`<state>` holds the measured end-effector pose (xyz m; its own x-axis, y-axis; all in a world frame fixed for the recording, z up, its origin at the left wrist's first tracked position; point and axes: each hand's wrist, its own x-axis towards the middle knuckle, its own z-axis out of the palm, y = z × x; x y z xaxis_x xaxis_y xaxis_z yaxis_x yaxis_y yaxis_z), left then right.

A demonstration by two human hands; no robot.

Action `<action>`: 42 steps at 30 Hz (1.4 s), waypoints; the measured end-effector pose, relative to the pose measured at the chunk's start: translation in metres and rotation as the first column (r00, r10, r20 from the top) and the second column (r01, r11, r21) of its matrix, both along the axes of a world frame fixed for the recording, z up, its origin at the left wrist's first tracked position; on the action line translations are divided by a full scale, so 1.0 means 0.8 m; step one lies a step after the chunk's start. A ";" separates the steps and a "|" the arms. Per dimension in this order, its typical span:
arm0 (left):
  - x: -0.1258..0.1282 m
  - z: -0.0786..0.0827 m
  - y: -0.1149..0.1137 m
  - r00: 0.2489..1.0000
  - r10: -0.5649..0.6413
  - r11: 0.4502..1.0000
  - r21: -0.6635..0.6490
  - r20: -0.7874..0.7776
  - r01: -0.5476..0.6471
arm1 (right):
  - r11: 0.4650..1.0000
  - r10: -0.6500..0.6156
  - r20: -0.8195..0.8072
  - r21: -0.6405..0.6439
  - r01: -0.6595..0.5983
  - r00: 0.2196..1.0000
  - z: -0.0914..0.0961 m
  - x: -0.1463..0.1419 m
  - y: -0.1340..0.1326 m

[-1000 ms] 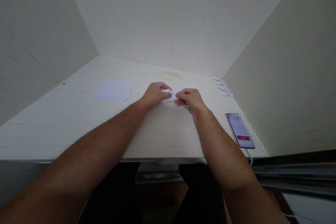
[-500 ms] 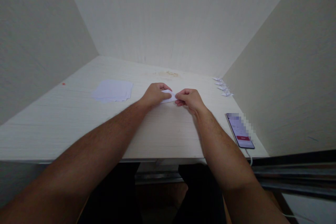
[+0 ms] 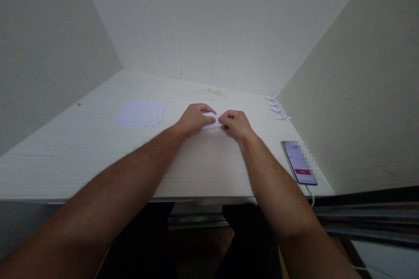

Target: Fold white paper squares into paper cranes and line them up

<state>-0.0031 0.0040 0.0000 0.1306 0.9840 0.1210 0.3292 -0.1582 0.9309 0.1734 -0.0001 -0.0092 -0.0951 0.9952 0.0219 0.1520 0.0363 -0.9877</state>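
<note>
A small folded piece of white paper [image 3: 211, 125] lies low over the middle of the desk, between my two hands. My left hand [image 3: 195, 117] is closed on its left part, thumb on top near the centre. At the right end my right hand [image 3: 236, 123] pinches the paper between thumb and fingers. The tips of both thumbs nearly meet. Part of the paper is hidden under the fingers, so its full shape does not show.
A loose stack of white paper sheets [image 3: 140, 112] lies left on the white desk [image 3: 203, 170]. Several small folded paper pieces [image 3: 276, 108] line the right wall. Nearer me on the right lies a phone [image 3: 298, 163] with a white cable [image 3: 310, 194]. Walls enclose three sides.
My left thumb has slid slightly right along the paper, closer to my right thumb. My right fingers have curled in a little beneath the paper's right end.
</note>
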 end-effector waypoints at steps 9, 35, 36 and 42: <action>-0.001 0.004 0.001 0.998 0.057 0.998 0.001 0.029 -0.057 | 0.999 -0.040 0.168 0.007 0.040 0.985 0.011 0.009 -0.002; 0.009 0.002 -0.008 0.995 -0.086 0.996 0.009 -0.054 0.086 | 0.990 -0.063 0.190 0.134 0.037 0.980 0.006 -0.009 -0.008; 0.009 0.003 -0.009 0.994 -0.091 0.996 0.016 -0.060 0.092 | 0.990 -0.063 0.195 0.133 0.037 0.979 0.006 -0.010 -0.008; 0.013 0.005 -0.010 0.994 -0.095 0.995 0.036 -0.051 0.097 | 0.978 -0.095 0.173 0.201 0.059 0.980 0.005 -0.012 -0.006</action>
<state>0.0071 -0.0040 0.0038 0.2312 0.9613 0.1496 0.3558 -0.2267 0.9067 0.1635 -0.0050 -0.0055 -0.0386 0.9780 0.2052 0.3370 0.2060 -0.9187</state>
